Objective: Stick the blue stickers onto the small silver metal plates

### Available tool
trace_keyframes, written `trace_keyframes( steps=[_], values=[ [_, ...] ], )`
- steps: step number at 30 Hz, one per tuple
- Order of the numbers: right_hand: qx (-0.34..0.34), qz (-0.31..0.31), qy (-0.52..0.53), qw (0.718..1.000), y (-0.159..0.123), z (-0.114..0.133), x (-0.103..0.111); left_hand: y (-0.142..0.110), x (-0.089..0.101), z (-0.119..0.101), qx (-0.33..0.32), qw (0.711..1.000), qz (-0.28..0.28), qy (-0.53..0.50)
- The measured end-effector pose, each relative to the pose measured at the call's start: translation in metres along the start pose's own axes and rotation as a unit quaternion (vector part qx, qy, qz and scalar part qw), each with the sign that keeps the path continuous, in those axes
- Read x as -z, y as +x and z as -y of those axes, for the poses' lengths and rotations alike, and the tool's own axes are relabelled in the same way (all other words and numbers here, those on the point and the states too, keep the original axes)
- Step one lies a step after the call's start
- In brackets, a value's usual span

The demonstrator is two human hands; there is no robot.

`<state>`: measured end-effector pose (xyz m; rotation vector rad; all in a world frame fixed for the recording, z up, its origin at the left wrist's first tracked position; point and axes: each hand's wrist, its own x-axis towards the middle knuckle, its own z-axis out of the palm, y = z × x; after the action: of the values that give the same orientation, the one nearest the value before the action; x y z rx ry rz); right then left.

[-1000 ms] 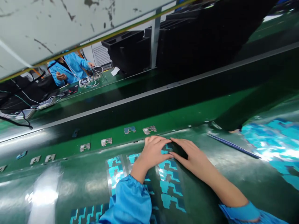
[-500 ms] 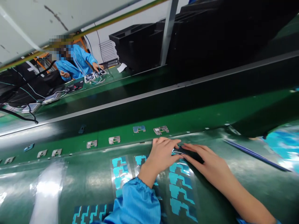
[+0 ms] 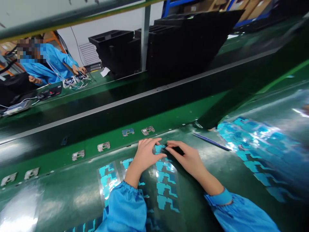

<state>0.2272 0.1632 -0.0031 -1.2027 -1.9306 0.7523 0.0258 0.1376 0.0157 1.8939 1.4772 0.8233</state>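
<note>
The cyan strip (image 3: 166, 187) reaches up between the left hand (image 3: 145, 155) and right hand (image 3: 189, 158).

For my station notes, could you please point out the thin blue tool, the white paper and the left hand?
Thin blue tool (image 3: 212, 142): head view, middle of its length.
White paper (image 3: 105, 72): head view, centre of its surface.
Left hand (image 3: 145, 154): head view, its back.

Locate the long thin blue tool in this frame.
In the head view, the tool lies right of the right hand, beside the blue film sheets.
</note>
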Motion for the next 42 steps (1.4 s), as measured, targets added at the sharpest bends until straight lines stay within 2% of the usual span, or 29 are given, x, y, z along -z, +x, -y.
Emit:
trace_keyframes(
  steps=[2,5,7,11,14,20,23,26,29,31,34,42],
  values=[
    [-0.004,0.028,-0.007,1.0,0.0,-0.001,0.006,-0.001,0.001,-0.001,-0.012,1.0,0.007,0.021],
    [0.011,0.104,-0.037,0.994,0.001,-0.008,0.016,-0.001,0.001,0.0,-0.02,0.999,0.016,0.038],
    [0.018,0.112,-0.051,0.992,0.001,-0.014,0.019,-0.001,0.001,0.001,-0.02,0.999,0.019,0.045],
    [0.025,0.065,-0.042,0.997,0.002,-0.017,0.015,0.0,0.0,0.0,-0.017,0.998,0.018,0.049],
    [0.003,0.041,-0.009,0.999,0.0,-0.011,0.009,0.0,-0.001,-0.003,-0.007,1.0,0.007,0.024],
    [-0.055,0.05,0.083,0.994,-0.004,-0.002,0.002,0.0,-0.005,-0.008,0.052,0.989,-0.017,-0.138],
    [-0.062,0.038,0.094,0.993,-0.003,0.003,0.004,0.002,-0.007,-0.006,0.076,0.98,-0.034,-0.179],
    [-0.08,-0.039,0.084,0.993,0.001,0.01,0.008,0.003,-0.007,-0.003,0.075,0.977,-0.083,-0.181],
    [-0.182,-0.11,0.141,0.967,0.004,0.016,0.007,0.005,-0.008,0.0,0.051,0.977,-0.107,-0.179],
    [-0.236,-0.105,0.21,0.943,0.005,0.02,0.002,0.005,-0.01,0.003,0.03,0.978,-0.111,-0.174],
    [-0.26,-0.102,0.269,0.922,0.005,0.022,-0.006,0.005,-0.011,0.003,0.003,0.984,-0.112,-0.142],
    [-0.246,-0.084,0.299,0.918,0.006,0.011,-0.009,0.001,-0.007,-0.005,-0.014,0.995,-0.061,-0.075]
  ],
)
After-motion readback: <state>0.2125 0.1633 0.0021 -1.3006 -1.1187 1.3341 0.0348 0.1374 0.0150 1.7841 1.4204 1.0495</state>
